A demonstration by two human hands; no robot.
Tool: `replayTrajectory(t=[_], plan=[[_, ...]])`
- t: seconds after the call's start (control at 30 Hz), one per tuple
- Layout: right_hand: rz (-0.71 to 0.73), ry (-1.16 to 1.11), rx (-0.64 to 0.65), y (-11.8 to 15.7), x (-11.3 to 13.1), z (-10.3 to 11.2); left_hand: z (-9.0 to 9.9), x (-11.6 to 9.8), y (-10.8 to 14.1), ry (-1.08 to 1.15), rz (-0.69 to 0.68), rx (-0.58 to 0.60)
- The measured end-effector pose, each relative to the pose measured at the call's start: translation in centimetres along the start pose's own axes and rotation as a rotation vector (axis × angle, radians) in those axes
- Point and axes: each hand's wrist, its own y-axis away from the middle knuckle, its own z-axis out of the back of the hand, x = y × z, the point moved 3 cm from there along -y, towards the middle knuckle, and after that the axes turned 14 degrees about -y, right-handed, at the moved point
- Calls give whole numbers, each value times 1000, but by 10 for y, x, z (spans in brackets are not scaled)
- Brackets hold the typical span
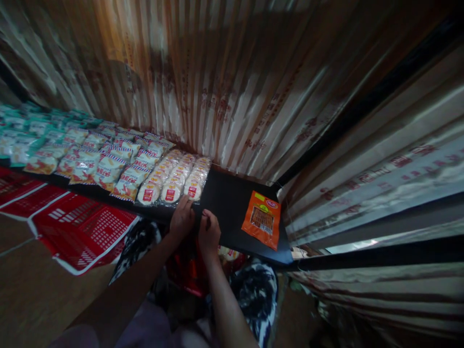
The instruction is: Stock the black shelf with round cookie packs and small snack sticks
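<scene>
My left hand point(182, 218) reaches to the shelf's front edge, its fingers stretched out and the fingertips at the lower edge of a clear packet of round pale crackers point(193, 190). That packet is the front one of the rightmost row; two more rows of the same cracker packets point(170, 191) stand close on its left. Just right of it, my right hand point(209, 234) is over the shelf edge with fingers curled in. Whether anything small is between those fingers is hidden. Below the hands, partly covered by the forearms, is a red basket point(186, 273) with more packets point(229, 253).
White-and-blue snack bags point(108, 169) and green bags point(27, 135) fill the left of the black shelf point(226, 198). An orange snack pouch point(261, 220) lies near its right end. Pleated printed sheeting point(232, 92) hangs behind. A red banner point(83, 220) hangs below the shelf's front.
</scene>
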Motion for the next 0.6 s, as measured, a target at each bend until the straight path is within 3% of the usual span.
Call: replayTrajectory(t=[0.2, 0.3, 0.37, 0.47, 0.6], plan=[[38, -38, 46, 37, 10, 11, 6, 2, -2, 60, -6, 18], [23, -41, 85, 58, 5, 19, 14, 4, 2, 126, 75, -19], [-1, -37, 119, 71, -4, 26, 23, 2, 15, 179, 115, -67], [-71, -13, 140, 88, -24, 34, 36, -9, 47, 286, 61, -68], [-308, 39, 95, 100, -54, 38, 46, -25, 84, 305, -46, -14]])
